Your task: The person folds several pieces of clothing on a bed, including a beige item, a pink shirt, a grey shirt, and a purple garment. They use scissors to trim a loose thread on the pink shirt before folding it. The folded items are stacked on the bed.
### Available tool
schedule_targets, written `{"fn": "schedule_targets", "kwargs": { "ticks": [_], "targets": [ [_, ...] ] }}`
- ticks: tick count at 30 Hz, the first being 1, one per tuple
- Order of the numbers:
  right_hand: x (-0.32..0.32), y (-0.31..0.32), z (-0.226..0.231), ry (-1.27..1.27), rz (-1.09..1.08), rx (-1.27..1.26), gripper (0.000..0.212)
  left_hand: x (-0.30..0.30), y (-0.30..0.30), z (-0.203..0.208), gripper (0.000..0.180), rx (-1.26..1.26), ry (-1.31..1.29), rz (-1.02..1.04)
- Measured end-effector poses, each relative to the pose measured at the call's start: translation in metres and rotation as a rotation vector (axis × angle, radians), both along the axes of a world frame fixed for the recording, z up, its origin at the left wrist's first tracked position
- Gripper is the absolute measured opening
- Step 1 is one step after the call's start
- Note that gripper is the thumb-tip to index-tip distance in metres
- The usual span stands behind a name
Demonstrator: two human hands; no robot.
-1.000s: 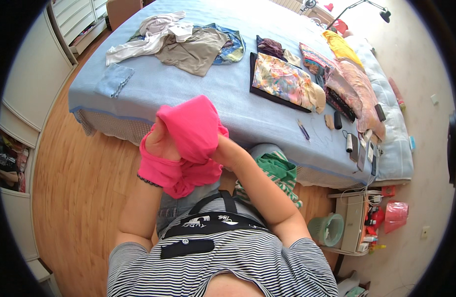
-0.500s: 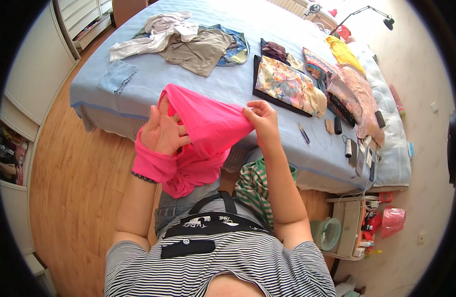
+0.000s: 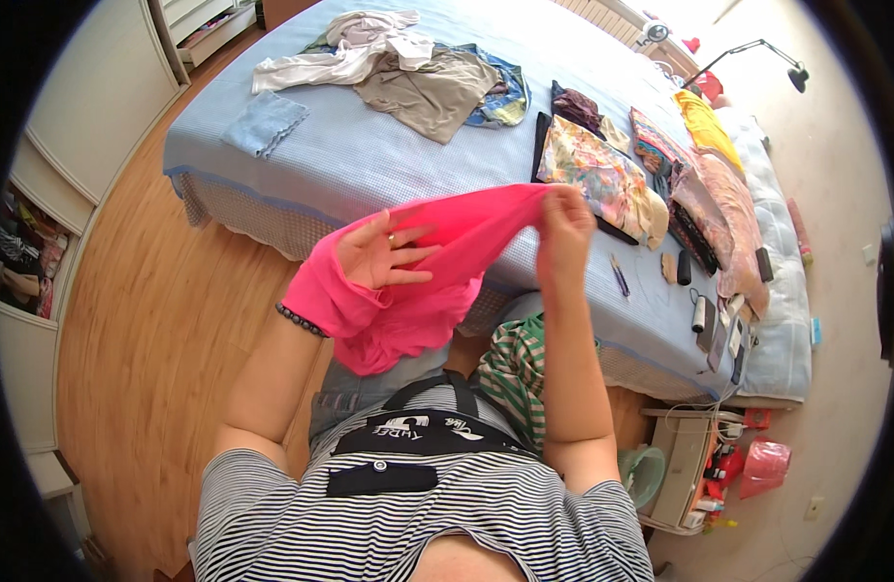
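A bright pink garment (image 3: 418,315) hangs in front of me, stretched out between my two hands. My left hand (image 3: 374,254) pokes through an opening in it, palm up and fingers spread; the cloth bunches round the wrist beside a dark bead bracelet (image 3: 302,321). On the right, my right hand (image 3: 566,225) pinches the far end of the fabric and pulls it taut. Below the hands, the garment's lower folds rest against my lap, next to a green-and-white striped cloth (image 3: 513,364).
The bed (image 3: 302,189) with its blue cover lies ahead. On it are a heap of loose clothes (image 3: 423,92), a small blue cloth (image 3: 264,123), a folded floral garment (image 3: 602,170) and scissors (image 3: 620,275). A bedside cabinet (image 3: 680,466) and a green bin (image 3: 643,475) stand at right.
My right hand has moved right and drawn the pink cloth out longer. My left hand has shifted right, its fingers showing more fully. The whole view has shifted slightly.
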State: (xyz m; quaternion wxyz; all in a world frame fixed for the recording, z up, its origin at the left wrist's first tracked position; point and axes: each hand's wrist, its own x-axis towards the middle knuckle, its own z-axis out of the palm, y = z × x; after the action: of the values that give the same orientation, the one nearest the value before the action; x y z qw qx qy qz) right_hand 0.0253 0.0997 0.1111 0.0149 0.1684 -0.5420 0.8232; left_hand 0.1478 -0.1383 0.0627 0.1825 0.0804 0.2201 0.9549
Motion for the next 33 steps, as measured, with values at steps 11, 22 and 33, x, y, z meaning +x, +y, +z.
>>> {"fn": "schedule_targets", "kwargs": {
  "ticks": [11,22,33],
  "targets": [
    [-0.048,0.079,-0.035,0.023,-0.398,0.202,0.006,0.042,-0.034,-0.019,0.058,0.072,0.195,0.188],
    [-0.033,0.073,0.052,0.196,-0.088,-0.105,0.009,0.013,-0.07,0.071,0.091,-0.039,0.334,0.354],
    [0.056,0.105,-0.07,-0.179,0.238,0.573,0.006,0.111,-0.058,-0.072,0.078,-0.464,-0.175,0.452]
  ]
}}
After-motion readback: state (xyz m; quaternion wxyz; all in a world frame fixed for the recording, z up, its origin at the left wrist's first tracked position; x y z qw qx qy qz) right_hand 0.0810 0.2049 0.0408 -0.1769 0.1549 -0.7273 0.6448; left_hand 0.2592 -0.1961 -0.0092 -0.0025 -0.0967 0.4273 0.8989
